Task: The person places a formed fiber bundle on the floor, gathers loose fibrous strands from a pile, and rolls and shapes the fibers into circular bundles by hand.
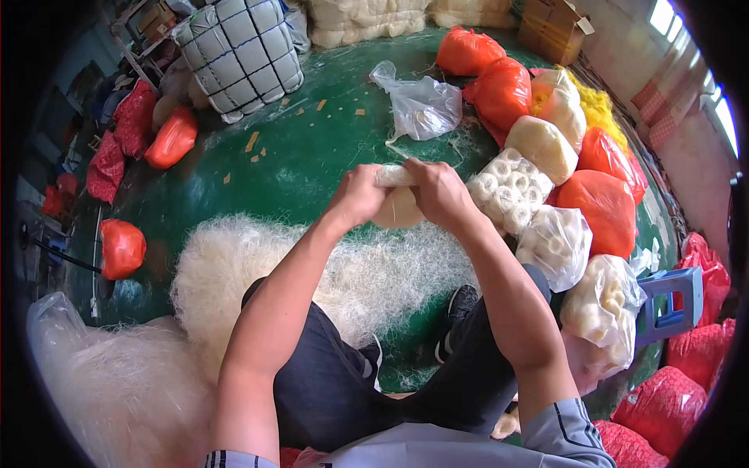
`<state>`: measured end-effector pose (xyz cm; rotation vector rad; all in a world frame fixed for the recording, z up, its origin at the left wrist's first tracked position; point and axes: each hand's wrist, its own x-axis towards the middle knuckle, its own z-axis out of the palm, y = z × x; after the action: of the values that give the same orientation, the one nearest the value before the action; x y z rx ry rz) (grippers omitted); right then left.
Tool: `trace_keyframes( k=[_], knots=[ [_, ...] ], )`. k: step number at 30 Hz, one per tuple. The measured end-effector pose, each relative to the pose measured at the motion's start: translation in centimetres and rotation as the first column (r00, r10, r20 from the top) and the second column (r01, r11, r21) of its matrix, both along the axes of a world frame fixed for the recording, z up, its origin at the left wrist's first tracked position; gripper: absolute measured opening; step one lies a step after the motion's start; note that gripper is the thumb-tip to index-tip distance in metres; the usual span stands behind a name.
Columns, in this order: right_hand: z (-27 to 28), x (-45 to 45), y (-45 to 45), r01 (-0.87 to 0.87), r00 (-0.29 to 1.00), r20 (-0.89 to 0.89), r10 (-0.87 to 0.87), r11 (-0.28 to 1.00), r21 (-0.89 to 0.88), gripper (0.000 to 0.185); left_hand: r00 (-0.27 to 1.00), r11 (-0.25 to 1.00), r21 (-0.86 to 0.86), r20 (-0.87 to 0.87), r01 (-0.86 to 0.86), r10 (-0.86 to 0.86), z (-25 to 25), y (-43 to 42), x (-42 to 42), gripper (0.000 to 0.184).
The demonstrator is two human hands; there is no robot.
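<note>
Out in front of me, both hands grip a short whitish roll (395,176), which looks like wound fibre. My left hand (361,193) closes round its left end. My right hand (438,189) is wrapped over its right end, and a thin pale strand (402,154) sticks up beside the fingers. Just below the roll, between my wrists, a smooth rounded beige piece (399,208) shows; whether it is joined to the roll I cannot tell. Beneath my forearms a heap of loose cream fibre (374,269) spreads over the green floor.
To the right stand a clear bag of white rolls (511,187), several orange bags (599,209) and a blue plastic stool (669,304). A crumpled clear bag (425,105) lies ahead. Behind it are a strapped white bale (240,58) and a cardboard box (552,30). More fibre (133,382) sits at left.
</note>
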<state>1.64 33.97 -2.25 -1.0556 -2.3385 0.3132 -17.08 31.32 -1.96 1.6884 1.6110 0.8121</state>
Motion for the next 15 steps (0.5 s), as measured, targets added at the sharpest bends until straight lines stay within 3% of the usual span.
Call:
trace_keyframes(
  k=[4, 6, 10, 13, 15],
  knots=[
    [0.09, -0.61, -0.59, -0.027, 0.997, -0.072, 0.034, 0.995, 0.100, 0.013, 0.998, 1.000, 0.023, -0.059, 0.015, -0.014, 0.29, -0.07, 0.17, 0.022],
    [0.14, -0.84, -0.70, 0.011, 0.992, -0.126, 0.002, 0.995, 0.098, 0.012, 1.000, 1.000, 0.000, -0.009, -0.016, 0.016, 0.38, 0.05, -0.07, 0.022],
    [0.31, -0.40, -0.46, -0.016, 0.999, -0.028, 0.018, 0.998, 0.059, 0.013, 0.999, 1.000, 0.002, -0.042, -0.017, 0.017, -0.08, -0.07, 0.08, 0.021],
    [0.32, -0.48, -0.77, -0.054, 0.998, -0.032, 0.058, 0.993, 0.100, 0.013, 0.997, 0.989, 0.138, -0.057, 0.058, -0.050, -0.23, -0.30, -0.05, 0.021],
    [0.15, -0.85, -0.73, -0.027, 0.997, -0.070, 0.035, 0.994, 0.110, 0.013, 0.999, 0.998, 0.020, -0.004, 0.052, -0.052, -0.04, 0.12, -0.25, 0.021]
  ],
)
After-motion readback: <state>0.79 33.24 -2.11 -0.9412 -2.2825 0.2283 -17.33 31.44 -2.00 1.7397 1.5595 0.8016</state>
